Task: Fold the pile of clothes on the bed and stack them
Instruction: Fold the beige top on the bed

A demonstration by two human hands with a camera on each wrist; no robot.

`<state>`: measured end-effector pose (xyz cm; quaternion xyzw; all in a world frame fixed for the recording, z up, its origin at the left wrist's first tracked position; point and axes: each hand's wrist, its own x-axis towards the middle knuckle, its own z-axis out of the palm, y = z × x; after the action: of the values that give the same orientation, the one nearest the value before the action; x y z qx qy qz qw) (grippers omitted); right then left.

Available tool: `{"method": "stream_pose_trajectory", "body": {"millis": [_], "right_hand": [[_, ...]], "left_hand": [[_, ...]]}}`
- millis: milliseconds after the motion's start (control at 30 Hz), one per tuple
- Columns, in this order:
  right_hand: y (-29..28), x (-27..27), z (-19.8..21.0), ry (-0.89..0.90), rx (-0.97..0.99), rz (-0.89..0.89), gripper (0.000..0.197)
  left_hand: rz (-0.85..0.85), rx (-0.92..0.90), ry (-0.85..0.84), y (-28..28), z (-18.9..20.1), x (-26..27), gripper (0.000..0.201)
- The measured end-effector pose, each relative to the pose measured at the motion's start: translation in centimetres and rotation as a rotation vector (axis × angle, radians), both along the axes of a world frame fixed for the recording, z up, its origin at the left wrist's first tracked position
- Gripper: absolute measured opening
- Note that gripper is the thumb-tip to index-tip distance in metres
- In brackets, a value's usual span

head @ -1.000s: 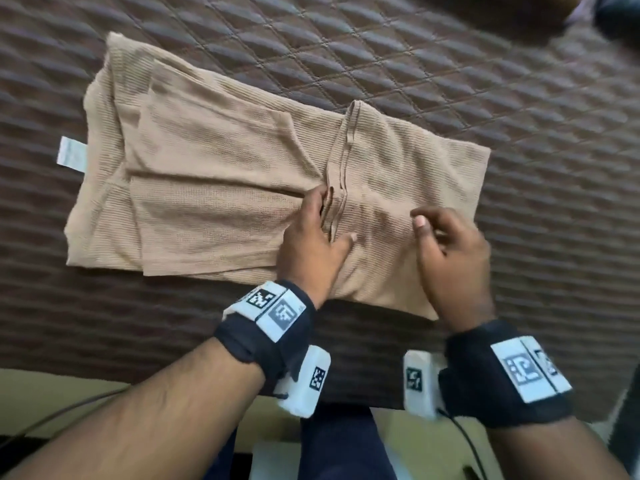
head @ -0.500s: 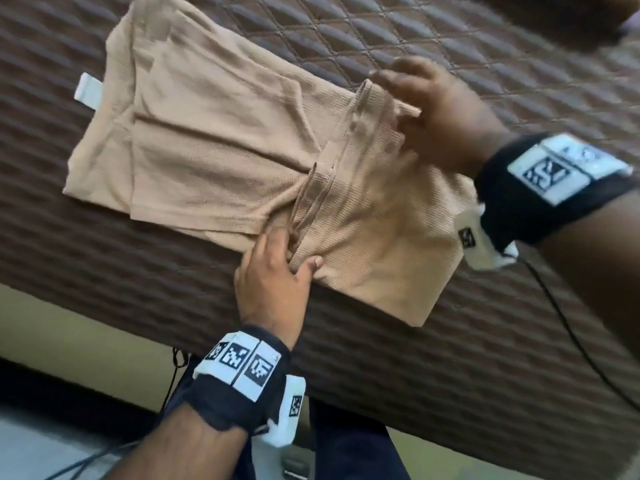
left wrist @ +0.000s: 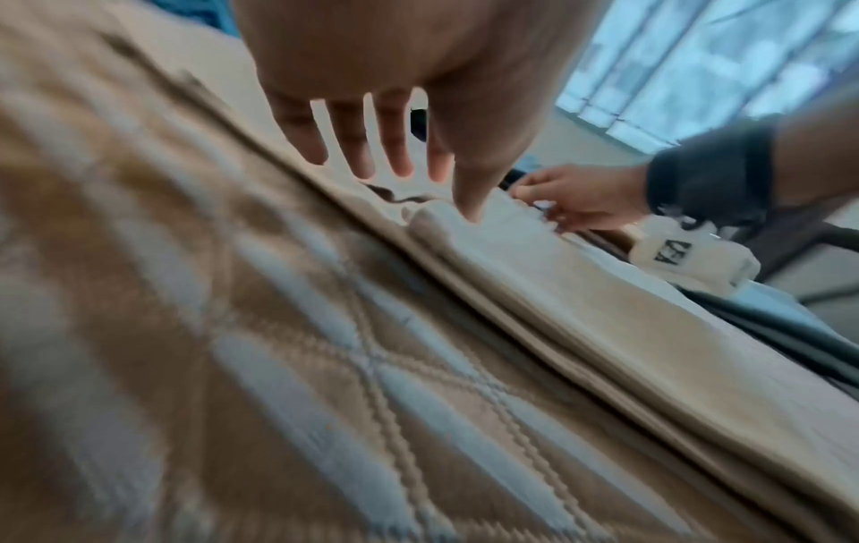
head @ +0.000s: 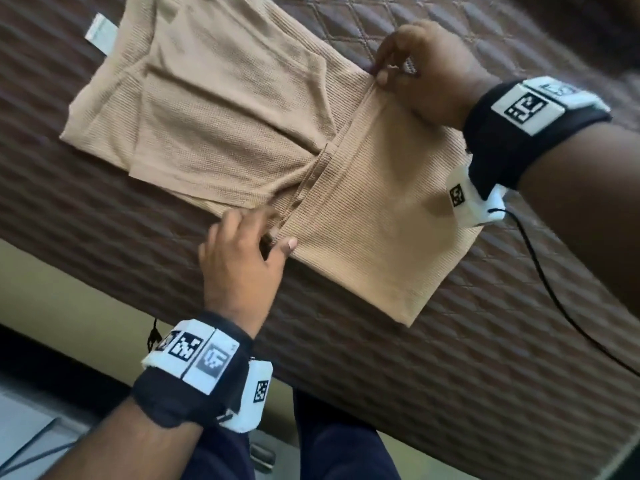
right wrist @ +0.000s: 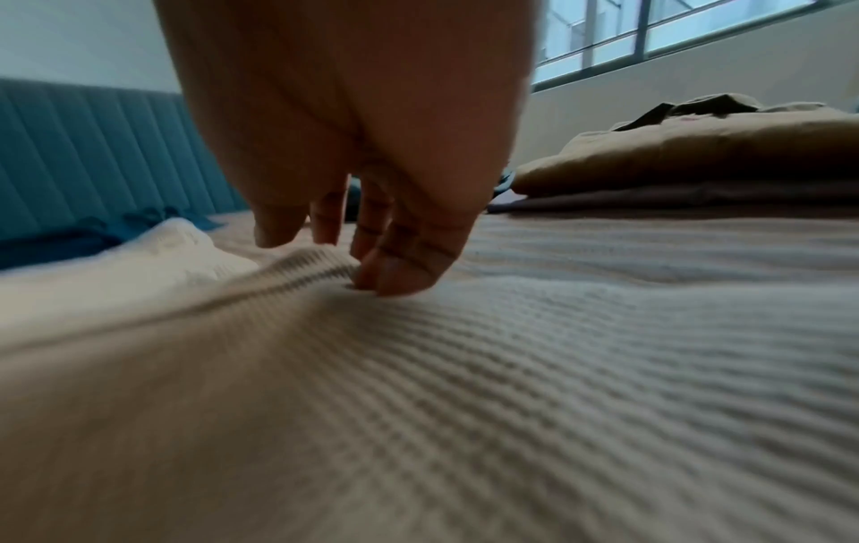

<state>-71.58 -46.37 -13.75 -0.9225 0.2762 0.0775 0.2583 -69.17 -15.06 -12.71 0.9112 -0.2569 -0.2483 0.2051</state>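
A tan ribbed garment [head: 225, 116] lies partly folded and flat on the brown quilted bed cover [head: 415, 358]. A seam ridge runs across it from the near edge to the far edge. My left hand [head: 266, 233] is at the near end of that ridge, fingers fairly straight, and in the left wrist view its thumb tip touches the fold [left wrist: 446, 213]. My right hand [head: 382, 69] is at the far end. In the right wrist view its thumb and fingertips [right wrist: 395, 275] pinch a raised ridge of the garment [right wrist: 418, 367].
A white label [head: 100, 32] sticks out at the garment's far left. A heap of other clothes [right wrist: 697, 147] lies further along the bed, before a blue headboard [right wrist: 93, 147]. The bed edge runs just behind my left wrist. A black cable [head: 554, 289] trails from my right wrist.
My right hand went from the garment's middle to its far edge and took hold of the ridge. My left hand slid back to the near edge. The view tilted.
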Motion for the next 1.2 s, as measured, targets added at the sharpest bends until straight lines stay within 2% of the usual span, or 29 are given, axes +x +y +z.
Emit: {"method": "stream_pose_trajectory", "body": {"millis": [67, 100, 167, 200, 267, 367, 433, 500, 533, 600, 667, 767, 833, 900, 967, 1000, 1067, 1133, 1167, 1200], "right_hand": [[1.0, -1.8, 1.0, -0.069, 0.009, -0.087, 0.034], [1.8, -3.1, 1.6, -0.135, 0.007, -0.109, 0.035], [4.3, -6.3, 2.3, -0.285, -0.012, -0.093, 0.033], [5.6, -8.0, 2.0, -0.320, -0.012, -0.059, 0.034], [7.7, -10.9, 0.2, -0.215, -0.018, 0.046, 0.044], [7.2, -14.0, -2.7, 0.109, -0.162, 0.265, 0.071], [4.0, -15.6, -3.4, 0.194, -0.216, 0.180, 0.078], [1.5, -16.5, -3.1, 0.256, -0.222, -0.024, 0.079], [1.2, -16.2, -2.7, 0.253, -0.252, -0.039, 0.078], [2.2, -14.0, -1.8, 0.180, -0.324, 0.143, 0.074], [3.3, -10.5, -2.2, 0.067, -0.280, 0.398, 0.067], [2.8, -7.7, -3.2, 0.127, -0.229, 0.599, 0.067], [0.5, -8.1, -3.7, 0.197, -0.268, 0.574, 0.075], [-2.3, -9.3, -3.2, 0.253, -0.274, 0.374, 0.082], [-4.0, -10.8, -1.9, 0.263, -0.307, 0.211, 0.084], [-4.0, -11.7, -1.4, 0.243, -0.322, 0.222, 0.084], [-2.8, -13.8, -0.8, 0.187, -0.322, 0.480, 0.084], [-1.4, -16.7, -1.3, 0.177, -0.268, 0.814, 0.081], [-1.6, -18.0, -1.6, 0.204, -0.261, 0.888, 0.080], [-2.6, -18.9, -1.9, 0.242, -0.282, 0.877, 0.081]], "left_hand": [[-0.132, -0.123, -0.204, -1.2, 1.2, -1.0, 0.040], [-0.228, -0.221, -0.236, -2.2, 1.6, -1.8, 0.039], [-0.436, -0.316, -0.174, -4.5, 1.2, -3.5, 0.043], [-0.509, -0.273, -0.132, -5.6, 0.5, -4.3, 0.048], [-0.566, -0.039, -0.118, -6.9, -1.7, -5.3, 0.064], [-0.572, 0.247, -0.266, -6.0, -5.0, -5.1, 0.082], [-0.511, 0.277, -0.318, -4.9, -5.8, -4.8, 0.085], [-0.395, 0.249, -0.282, -4.9, -4.7, -5.2, 0.087], [-0.367, 0.230, -0.283, -5.2, -4.0, -5.9, 0.087], [-0.422, 0.173, -0.316, -6.6, -3.0, -8.3, 0.088], [-0.461, 0.133, -0.291, -8.1, -3.1, -11.0, 0.093], [-0.411, 0.219, -0.250, -8.1, -4.8, -12.5, 0.096], [-0.414, 0.256, -0.255, -7.1, -5.5, -12.2, 0.094], [-0.412, 0.251, -0.269, -6.8, -5.1, -12.2, 0.094], [-0.526, 0.151, -0.296, -7.0, -4.3, -13.5, 0.092], [-0.622, 0.069, -0.315, -6.9, -3.9, -14.6, 0.090], [-0.748, -0.068, -0.340, -6.4, -3.5, -16.4, 0.073], [-0.717, -0.058, -0.276, -6.0, -3.3, -16.9, 0.051], [-0.685, -0.017, -0.231, -6.0, -3.2, -16.8, 0.047], [-0.659, 0.015, -0.192, -6.0, -3.2, -16.4, 0.047]]}}
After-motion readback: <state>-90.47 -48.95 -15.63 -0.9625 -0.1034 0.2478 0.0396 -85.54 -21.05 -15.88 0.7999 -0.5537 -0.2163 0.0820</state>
